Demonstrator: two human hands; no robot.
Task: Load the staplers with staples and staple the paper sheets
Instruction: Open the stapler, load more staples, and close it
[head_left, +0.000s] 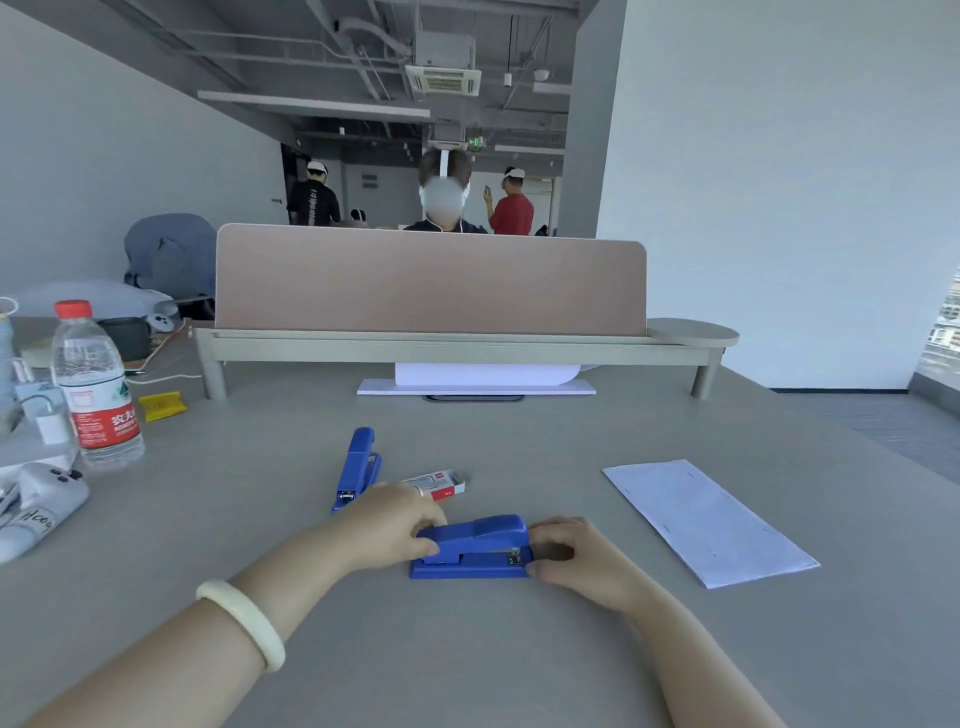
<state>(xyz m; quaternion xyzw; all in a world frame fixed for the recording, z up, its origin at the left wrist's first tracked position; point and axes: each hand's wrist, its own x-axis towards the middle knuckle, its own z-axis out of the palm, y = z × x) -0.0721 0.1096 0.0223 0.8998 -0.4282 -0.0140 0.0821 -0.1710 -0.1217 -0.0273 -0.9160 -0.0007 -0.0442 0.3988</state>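
A blue stapler (475, 545) lies closed on the grey desk (467, 649), its front end pointing right. My left hand (389, 519) grips its rear end, thumb on the near side. My right hand (571, 556) holds the front end with curled fingers. A second blue stapler (357, 467) lies behind, pointing towards me. A red and white staple box (439, 485) sits just behind my left hand, partly hidden by it. A folded sheet of white paper (706, 519) lies to the right, with staples along its edges.
A water bottle (96, 384) with a red cap stands at the left, next to a yellow item (162, 405) and soft clutter. A raised shelf with a pink divider (431, 280) spans the back; white paper (478, 382) lies beneath it. A person sits behind the divider.
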